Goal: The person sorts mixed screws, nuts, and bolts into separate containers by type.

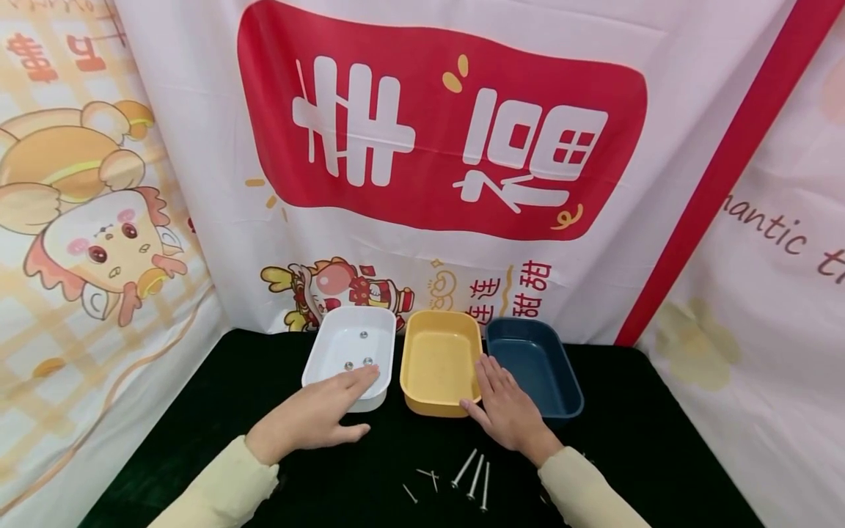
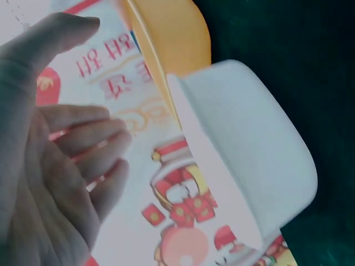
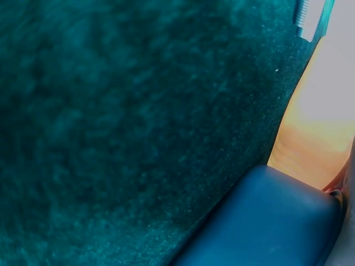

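My left hand (image 1: 317,414) hovers or rests at the near side of the white tray (image 1: 318,352), its fingers extended and thumb apart; contact cannot be told. Several small metal nuts (image 1: 364,334) lie in that tray. In the left wrist view the left hand (image 2: 61,172) holds nothing, beside the white tray (image 2: 249,138). My right hand (image 1: 511,411), fingers extended, lies over the neighbouring rims of the yellow tray (image 1: 441,359) and the blue tray (image 1: 535,359). Whether it touches them is unclear. The right wrist view shows the blue tray (image 3: 266,221) at the bottom.
Three long screws (image 1: 475,477) and several short thin ones (image 1: 429,475) lie on the dark green cloth (image 1: 317,488) between the forearms. Small pieces near the right sleeve (image 1: 587,488) are partly hidden. A printed curtain (image 1: 436,147) hangs behind the trays.
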A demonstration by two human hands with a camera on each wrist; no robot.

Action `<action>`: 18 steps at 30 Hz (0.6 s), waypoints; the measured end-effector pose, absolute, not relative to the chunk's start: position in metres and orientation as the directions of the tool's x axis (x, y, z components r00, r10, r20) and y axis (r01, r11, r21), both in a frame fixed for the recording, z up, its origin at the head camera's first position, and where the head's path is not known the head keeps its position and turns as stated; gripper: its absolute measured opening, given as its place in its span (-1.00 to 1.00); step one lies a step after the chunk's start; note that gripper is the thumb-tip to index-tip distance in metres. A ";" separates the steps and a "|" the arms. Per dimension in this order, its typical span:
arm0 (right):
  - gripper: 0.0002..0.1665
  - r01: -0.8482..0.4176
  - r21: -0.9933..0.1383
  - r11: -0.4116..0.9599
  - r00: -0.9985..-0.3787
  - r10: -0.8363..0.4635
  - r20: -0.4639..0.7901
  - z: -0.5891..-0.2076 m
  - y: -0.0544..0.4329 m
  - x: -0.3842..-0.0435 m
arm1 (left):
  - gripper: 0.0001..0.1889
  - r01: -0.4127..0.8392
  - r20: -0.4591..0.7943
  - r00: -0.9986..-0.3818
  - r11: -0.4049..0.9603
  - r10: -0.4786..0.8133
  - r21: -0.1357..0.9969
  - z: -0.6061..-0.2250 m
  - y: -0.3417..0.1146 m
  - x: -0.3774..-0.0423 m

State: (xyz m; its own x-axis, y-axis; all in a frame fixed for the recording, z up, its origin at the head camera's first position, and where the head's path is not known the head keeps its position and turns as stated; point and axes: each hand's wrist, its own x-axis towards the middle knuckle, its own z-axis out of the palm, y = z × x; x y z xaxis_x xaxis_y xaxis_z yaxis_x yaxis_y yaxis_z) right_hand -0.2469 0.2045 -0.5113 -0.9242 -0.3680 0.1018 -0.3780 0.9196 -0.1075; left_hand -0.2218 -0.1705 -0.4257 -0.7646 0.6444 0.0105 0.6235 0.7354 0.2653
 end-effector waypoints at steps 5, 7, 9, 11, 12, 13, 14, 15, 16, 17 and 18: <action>0.08 -0.376 -0.120 0.919 -0.926 -0.365 0.098 -0.512 0.205 -0.247 | -0.29 0.714 0.015 -0.642 0.591 0.766 0.374 -0.426 -0.157 -0.219; 0.10 -0.372 -0.126 0.920 -0.928 -0.362 0.091 -0.512 0.205 -0.247 | -0.34 0.741 0.025 -0.586 0.524 0.810 0.420 -0.429 -0.153 -0.219; 0.11 -0.367 -0.127 0.922 -0.930 -0.359 0.079 -0.512 0.205 -0.246 | -0.40 0.749 0.031 -0.550 0.477 0.834 0.459 -0.433 -0.149 -0.220; 0.11 -0.366 -0.126 0.922 -0.930 -0.359 0.073 -0.512 0.204 -0.246 | -0.46 0.750 0.026 -0.530 0.454 0.848 0.480 -0.438 -0.145 -0.220; 0.10 -0.368 -0.128 0.921 -0.929 -0.361 0.076 -0.511 0.204 -0.246 | -0.50 0.751 0.023 -0.522 0.447 0.853 0.486 -0.440 -0.143 -0.220; 0.10 -0.367 -0.125 0.922 -0.930 -0.360 0.074 -0.511 0.204 -0.246 | -0.52 0.751 0.018 -0.516 0.443 0.856 0.489 -0.443 -0.141 -0.220; 0.10 -0.365 -0.123 0.923 -0.931 -0.359 0.075 -0.511 0.204 -0.246 | -0.54 0.750 0.009 -0.513 0.444 0.858 0.490 -0.446 -0.138 -0.220; 0.10 -0.364 -0.122 0.924 -0.931 -0.357 0.073 -0.511 0.204 -0.246 | -0.56 0.748 -0.003 -0.511 0.446 0.860 0.491 -0.448 -0.136 -0.220; 0.10 -0.363 -0.122 0.924 -0.931 -0.356 0.075 -0.511 0.204 -0.246 | -0.58 0.748 -0.015 -0.507 0.448 0.862 0.489 -0.451 -0.133 -0.219; 0.10 -0.365 -0.124 0.923 -0.931 -0.357 0.080 -0.511 0.205 -0.246 | -0.59 0.748 -0.028 -0.503 0.451 0.864 0.487 -0.453 -0.131 -0.219; 0.10 -0.366 -0.126 0.922 -0.930 -0.358 0.083 -0.511 0.205 -0.246 | -0.61 0.750 -0.037 -0.499 0.453 0.866 0.482 -0.456 -0.128 -0.218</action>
